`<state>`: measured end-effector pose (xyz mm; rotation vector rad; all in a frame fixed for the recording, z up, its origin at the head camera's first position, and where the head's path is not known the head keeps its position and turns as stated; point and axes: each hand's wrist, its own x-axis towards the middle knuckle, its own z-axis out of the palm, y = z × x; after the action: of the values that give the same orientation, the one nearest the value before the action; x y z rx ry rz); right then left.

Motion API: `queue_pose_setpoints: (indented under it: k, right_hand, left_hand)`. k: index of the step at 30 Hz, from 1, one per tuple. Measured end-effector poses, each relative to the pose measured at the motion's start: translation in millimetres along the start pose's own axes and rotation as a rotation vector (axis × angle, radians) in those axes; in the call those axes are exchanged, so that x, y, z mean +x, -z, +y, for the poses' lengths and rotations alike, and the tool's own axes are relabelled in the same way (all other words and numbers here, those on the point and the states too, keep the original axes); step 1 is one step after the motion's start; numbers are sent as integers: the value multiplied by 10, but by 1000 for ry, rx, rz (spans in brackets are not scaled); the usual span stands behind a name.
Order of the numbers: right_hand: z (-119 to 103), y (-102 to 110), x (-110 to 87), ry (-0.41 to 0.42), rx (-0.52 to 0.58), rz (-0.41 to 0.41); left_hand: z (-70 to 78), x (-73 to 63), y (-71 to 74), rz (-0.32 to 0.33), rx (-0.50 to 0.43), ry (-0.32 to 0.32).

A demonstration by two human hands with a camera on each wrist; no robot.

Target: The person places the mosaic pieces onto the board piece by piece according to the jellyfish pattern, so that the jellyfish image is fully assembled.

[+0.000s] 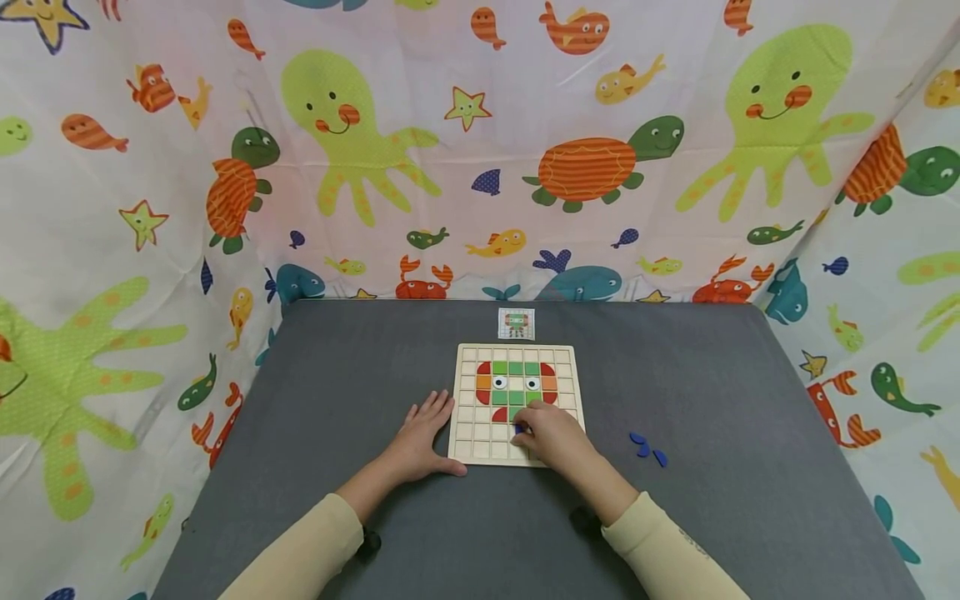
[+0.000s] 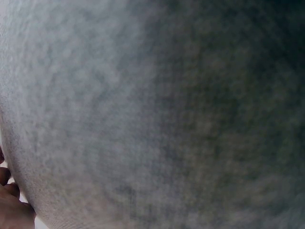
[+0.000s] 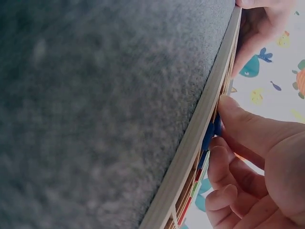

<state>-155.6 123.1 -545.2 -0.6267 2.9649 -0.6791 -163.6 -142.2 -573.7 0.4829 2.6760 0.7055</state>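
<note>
A square wooden grid board (image 1: 468, 433) lies on the grey table, with red, orange, green and eye-printed tiles (image 1: 516, 383) set in its upper and middle squares. My left hand (image 1: 416, 446) rests at the board's left edge, fingers spread and thumb near the lower left corner. Over the lower middle squares, my right hand (image 1: 553, 437) pinches a small blue piece (image 3: 218, 125) between thumb and fingers. Other blue pieces show beside it on the board in the right wrist view. The right hand covers part of the board's lower right in the head view.
Several loose blue pieces (image 1: 643, 450) lie on the table right of the board. A small printed pattern card (image 1: 516, 323) sits just behind it. A curtain with sea animals (image 1: 465, 250) hangs along the back and sides of the grey table (image 1: 360, 358).
</note>
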Motion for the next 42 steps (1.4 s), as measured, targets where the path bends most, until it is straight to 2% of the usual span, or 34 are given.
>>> queue_pose_setpoints:
  k: [5,12,19,25,34,38,42]
  right_hand:
    - [13,42,-29,1,24,8]
    - [91,154,-94,-10,122,22]
    - [268,347,-301,-61,248,62]
    - [488,503,-521,-93,207,170]
    - [851,657,-826,-153,115,254]
    - [1029,717,-1009,-198,104,255]
    - [1209,782,-1235,-251,107,205]
  left_hand:
    - [1,4,-2,-4,2,0]
    - [5,2,0,-4,-16,4]
    - [-5,-4,-2,-4,-15,-10]
    - [0,-7,7,-1,-14,-19]
    - [-17,10,2,0,-14,-11]
    - [-29,14,-3,6,-6,-11]
    - [-16,0,-2,7,-6,-19]
